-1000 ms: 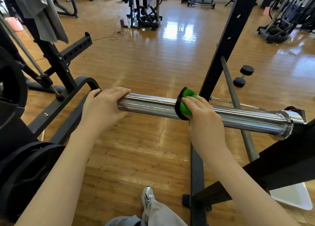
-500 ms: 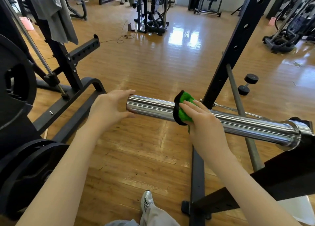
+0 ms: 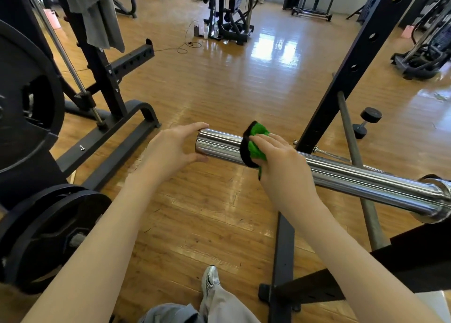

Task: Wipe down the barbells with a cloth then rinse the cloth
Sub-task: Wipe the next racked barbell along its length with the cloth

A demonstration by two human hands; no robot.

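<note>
Right hand [image 3: 280, 161] grip: fingers curled round green cloth [image 3: 255, 144], pressing it on the chrome barbell sleeve [image 3: 353, 178] near its free end. Left hand [image 3: 174, 149] grip: thumb and fingers cupped round the sleeve's end. Barbell sits in black rack [image 3: 351, 78], above wood floor [image 3: 219, 91]. Dumbbell [image 3: 366, 122] beyond.

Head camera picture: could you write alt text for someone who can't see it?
A person's right hand presses a green cloth around a chrome barbell sleeve resting on a black rack, while the left hand cups the sleeve's free end. Below is a wooden gym floor, with black weight plates at left and a small dumbbell at right.
</note>
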